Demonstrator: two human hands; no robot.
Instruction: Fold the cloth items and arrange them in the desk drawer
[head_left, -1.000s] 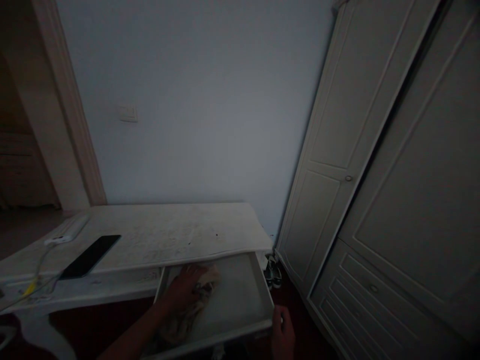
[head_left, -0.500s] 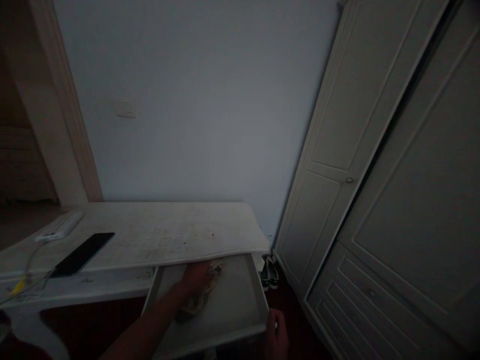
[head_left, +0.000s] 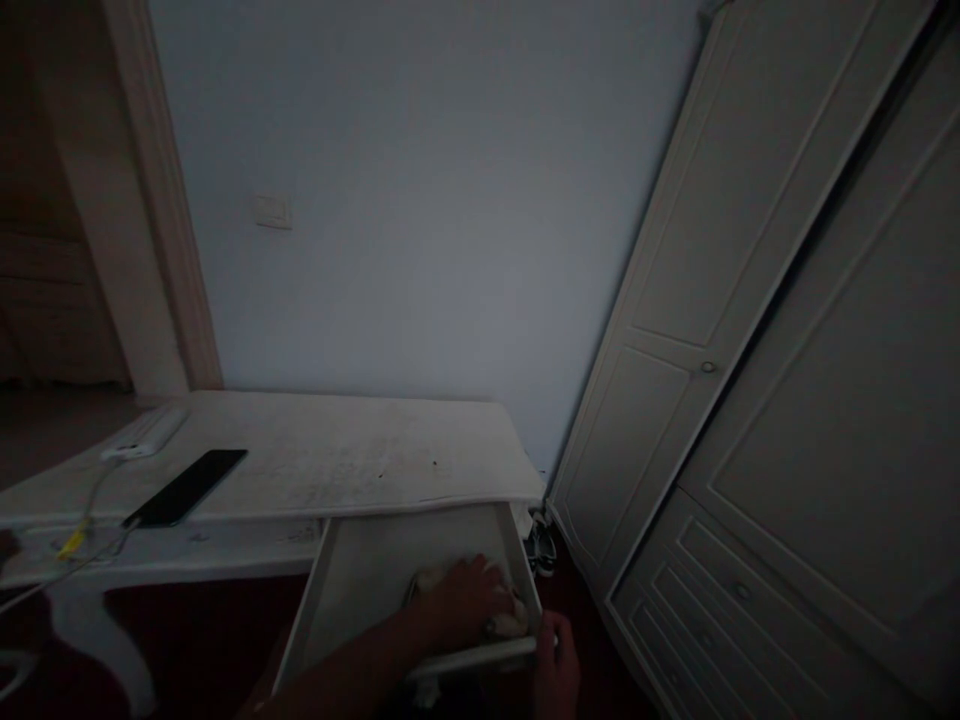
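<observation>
A white desk drawer [head_left: 352, 580] is pulled out from beneath the worn white desktop [head_left: 315, 440]. Inside it, near the front right corner, my left hand [head_left: 472, 595] presses on a crumpled, patterned cloth [head_left: 510, 622]. The fingers are bent over the cloth, and part of it bunches out on either side of the hand. My right hand [head_left: 556, 660] is closed on the drawer's front right corner, its thumb side upward. Dim light hides some of the finger detail.
On the desk's left lie a dark phone [head_left: 191, 487] with a cable and a white power strip [head_left: 146, 433]. Shoes [head_left: 541, 548] sit on the floor beyond the drawer. A white wardrobe [head_left: 675, 400] stands on the right, and a light switch [head_left: 273, 211] is on the wall.
My left hand has moved the cloth from the back middle of the drawer toward its front right corner. The right hand has stayed at the corner. The view has shifted slightly.
</observation>
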